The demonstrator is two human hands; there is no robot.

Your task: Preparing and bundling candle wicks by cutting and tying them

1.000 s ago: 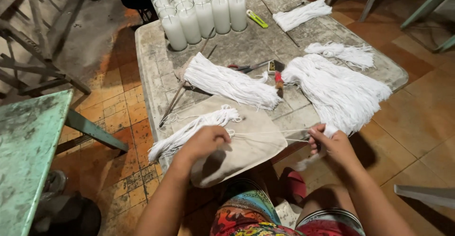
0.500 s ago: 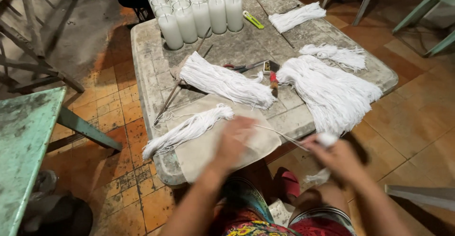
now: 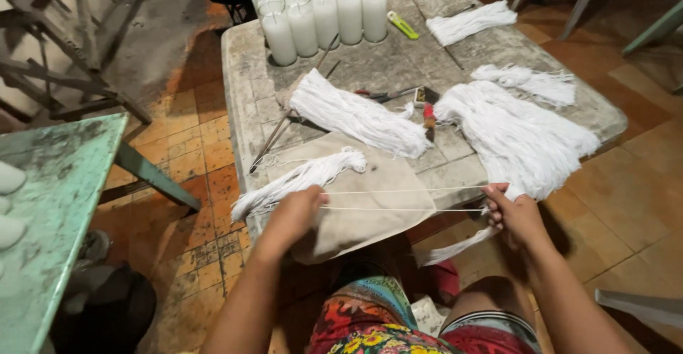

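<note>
While both forearms reach forward over the near edge of the worn grey square table [image 3: 498, 48], the left hand [image 3: 295, 215] is curled almost closed, its fingers pinched on the ends of thin white cotton strings [image 3: 405, 199] that run taut and nearly level across to the right hand [image 3: 516, 215]. The right hand is likewise closed, gripping the other ends of the strings together with a limp white tuft that hangs below the table edge. The two hands sit well apart, wrists roughly level, backs of the hands turned up toward the camera. Under the stretched strings lies a flat beige cloth [image 3: 370, 190], dull and slightly soiled, draped over the table's front edge. Just beside the left hand rests a slim bundle of white string [image 3: 306, 177], frayed at its lower end. Farther back lie a thick fan-shaped white string bundle [image 3: 359, 115] and, to the right, a broad loose heap of white string [image 3: 523, 140], soft and fibrous. At the table's far side stands a cluster of tall clear glass candles filled with white wax [image 3: 320, 12], smooth and cylindrical.
</note>
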